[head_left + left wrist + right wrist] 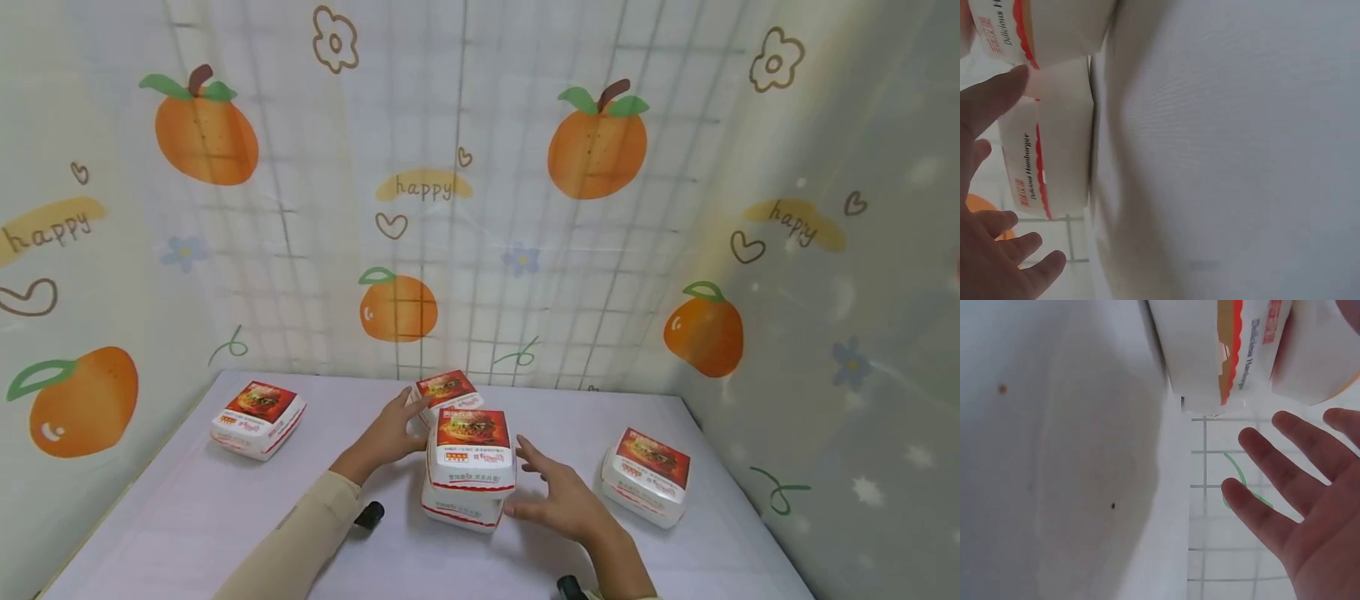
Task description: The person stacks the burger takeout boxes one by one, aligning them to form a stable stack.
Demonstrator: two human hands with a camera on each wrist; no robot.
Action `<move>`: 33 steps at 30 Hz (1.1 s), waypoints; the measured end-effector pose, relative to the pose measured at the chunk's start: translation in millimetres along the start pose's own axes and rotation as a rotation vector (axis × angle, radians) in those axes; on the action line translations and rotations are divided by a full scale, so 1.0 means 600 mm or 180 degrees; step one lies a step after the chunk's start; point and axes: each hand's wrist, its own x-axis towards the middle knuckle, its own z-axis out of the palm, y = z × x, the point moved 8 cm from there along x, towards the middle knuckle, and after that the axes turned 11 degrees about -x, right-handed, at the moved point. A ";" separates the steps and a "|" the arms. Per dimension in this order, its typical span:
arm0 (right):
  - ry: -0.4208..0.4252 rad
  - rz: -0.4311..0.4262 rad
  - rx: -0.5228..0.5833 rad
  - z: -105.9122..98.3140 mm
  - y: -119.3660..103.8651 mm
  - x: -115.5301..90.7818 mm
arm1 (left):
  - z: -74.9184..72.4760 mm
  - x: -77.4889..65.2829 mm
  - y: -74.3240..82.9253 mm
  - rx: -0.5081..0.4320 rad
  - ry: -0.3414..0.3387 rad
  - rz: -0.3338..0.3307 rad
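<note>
Two hamburger boxes are stacked at the table's middle: an upper box with a red burger picture on its lid, and a lower box partly hidden beneath it. Right behind the stack stands another hamburger box. My left hand is at the left of these, fingers by the rear box and thumb toward the stack; in the left wrist view its fingers are spread beside the rear box. To the right of the stack, my right hand has its fingers extended, thumb at the lower box.
One more hamburger box sits at the table's far left and another at the right. A white cloth covers the table. Behind it hangs a curtain printed with oranges, over a wire grid.
</note>
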 end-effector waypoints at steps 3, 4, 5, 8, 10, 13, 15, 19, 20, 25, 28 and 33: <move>-0.0005 0.0003 0.0038 -0.001 0.003 -0.002 | 0.010 0.011 -0.005 -0.0017 -0.0059 -0.0081; -0.0002 -0.0008 0.0039 0.000 0.003 -0.002 | 0.011 0.013 -0.008 -0.0007 -0.0061 -0.0106; 0.0008 -0.0019 0.0035 -0.001 0.002 -0.002 | 0.011 0.015 -0.011 0.0002 -0.0059 -0.0133; 0.0054 -0.0052 0.0003 -0.002 0.001 -0.003 | 0.008 0.022 -0.021 0.0037 -0.0015 -0.0191; 0.0077 -0.0080 -0.0009 -0.003 0.001 -0.004 | 0.005 0.028 -0.029 0.0021 0.0015 -0.0232; 0.0078 -0.0085 0.0005 -0.003 0.002 -0.004 | 0.000 0.035 -0.038 -0.0128 0.0005 -0.0298; 0.0060 -0.0063 0.0031 -0.002 0.003 -0.005 | -0.003 0.039 -0.041 -0.0263 -0.0009 -0.0322; -0.0008 0.0009 0.0018 0.005 0.006 -0.004 | -0.009 0.041 -0.043 -0.0398 0.0018 -0.0291; -0.0039 0.0031 0.0016 0.009 0.006 -0.003 | -0.011 0.039 -0.044 -0.0401 0.0043 -0.0298; -0.0176 0.0144 0.0098 0.029 0.006 0.003 | -0.018 0.035 -0.048 -0.0258 0.0203 -0.0228; -0.0202 0.0195 0.0175 0.039 0.005 0.006 | -0.023 0.033 -0.045 -0.0190 0.0283 -0.0148; -0.0190 0.0147 0.0304 0.053 -0.002 0.014 | -0.025 0.032 -0.045 -0.0204 0.0267 -0.0169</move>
